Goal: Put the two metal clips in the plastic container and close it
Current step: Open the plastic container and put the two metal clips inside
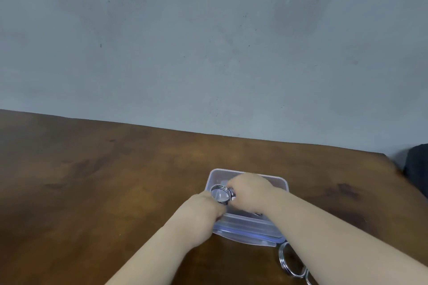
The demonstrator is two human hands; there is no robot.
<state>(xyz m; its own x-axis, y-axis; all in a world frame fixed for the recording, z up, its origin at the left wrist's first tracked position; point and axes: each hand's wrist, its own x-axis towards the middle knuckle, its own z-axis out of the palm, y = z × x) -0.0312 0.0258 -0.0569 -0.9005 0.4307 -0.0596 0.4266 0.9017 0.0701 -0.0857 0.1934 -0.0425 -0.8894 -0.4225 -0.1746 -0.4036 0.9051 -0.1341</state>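
A clear plastic container (281, 183) stands open on the brown wooden table (115, 180). Its lid (245, 231), with a blue seal, lies against the container's near side. My right hand (251, 188) is over the container and pinches a round metal clip (220, 194) at the left rim. My left hand (203, 206) rests at the container's near-left corner, fingers curled against the rim and touching the clip. A second metal clip (290, 261) lies on the table near the lid's right end, partly hidden under my right forearm.
A grey wall (208, 41) rises behind the table's far edge. A dark object (416, 164) sits at the right edge of view beside the table's corner.
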